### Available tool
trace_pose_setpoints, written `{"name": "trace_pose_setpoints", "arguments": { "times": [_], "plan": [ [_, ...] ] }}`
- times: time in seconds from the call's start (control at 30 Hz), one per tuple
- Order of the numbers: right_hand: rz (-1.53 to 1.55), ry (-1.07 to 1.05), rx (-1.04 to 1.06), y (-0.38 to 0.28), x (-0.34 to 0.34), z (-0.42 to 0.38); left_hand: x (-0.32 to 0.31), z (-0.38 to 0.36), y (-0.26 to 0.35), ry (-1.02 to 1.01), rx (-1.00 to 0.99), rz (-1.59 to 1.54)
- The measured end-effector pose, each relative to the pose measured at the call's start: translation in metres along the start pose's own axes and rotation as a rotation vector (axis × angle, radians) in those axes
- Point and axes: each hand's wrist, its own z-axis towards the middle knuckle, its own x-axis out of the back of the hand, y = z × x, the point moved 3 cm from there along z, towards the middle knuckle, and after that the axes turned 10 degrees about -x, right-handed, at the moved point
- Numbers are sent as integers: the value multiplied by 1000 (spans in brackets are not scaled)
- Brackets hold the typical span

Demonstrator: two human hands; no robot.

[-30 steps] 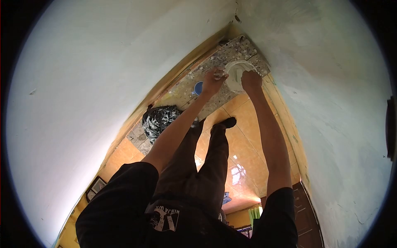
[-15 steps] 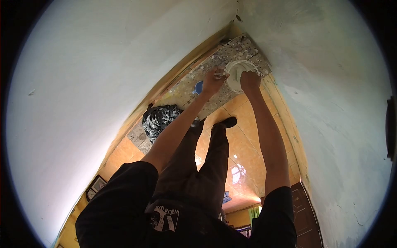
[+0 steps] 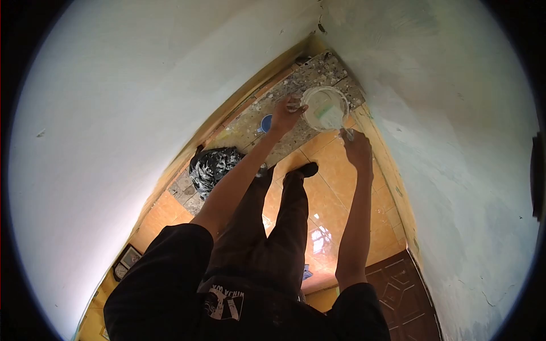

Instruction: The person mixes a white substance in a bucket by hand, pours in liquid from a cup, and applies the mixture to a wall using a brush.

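A round white bucket (image 3: 345,101), its rim smeared with pale paste, stands on a spattered surface near the corner. Inside shows whitish material with a greenish patch. My left hand (image 3: 286,116) is at the bucket's left rim, fingers bent against it and whitened with paste. At the lower right of the rim, my right hand (image 3: 358,150) is closed around a pale, paste-coated tool (image 3: 348,134), which points towards the bucket. Its exact kind I cannot tell. Just left of my left hand is a blue cup (image 3: 265,123).
A black plastic bag (image 3: 213,167) streaked with white lies left of my legs. Pale walls (image 3: 131,113) rise on both sides and meet in a corner beyond the bucket. Orange floor tiles (image 3: 335,187) lie under my feet. A brown door (image 3: 401,290) is at lower right.
My right hand has moved from over the bucket down to its lower-right side, bringing the tool to the rim. My left hand stays at the left rim. The view has shifted slightly.
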Motion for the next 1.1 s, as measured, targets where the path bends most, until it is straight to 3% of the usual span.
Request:
{"name": "trace_pose_setpoints", "arguments": {
  "times": [0.13, 0.23, 0.37, 0.6, 0.63, 0.8, 0.87, 0.93, 1.0, 1.1],
  "plan": [
    [273, -117, 3, 4, -13, -25, 1, -1, 0, -7, -18, -24],
    [627, 20, 114, 28, -57, -27, 2, 1, 1, 3, -33, -38],
    [731, -26, -10, 45, -97, -32, 2, 0, 9, -30, 11, -41],
    [1246, -200, -184, -1, -59, -73, -1, 3, 5, -34, -90, -64],
    [1279, -152, -192, -3, -56, -72, 0, 3, 8, -44, -96, -57],
    [1483, -30, -248, -24, -29, -38, -3, -9, 36, 9, -39, -10],
    [1476, -39, -134, -6, -43, 11, 1, -16, 43, 47, -47, 37],
    [1557, -95, -214, -10, -37, 36, 5, -25, 57, 78, -19, 109],
    [1715, -203, -495, -39, -3, 39, 8, -33, 68, 82, -40, 172],
    [1892, -374, -366, -31, 9, 87, 15, -47, 87, 38, -108, 212]
  ]
}}
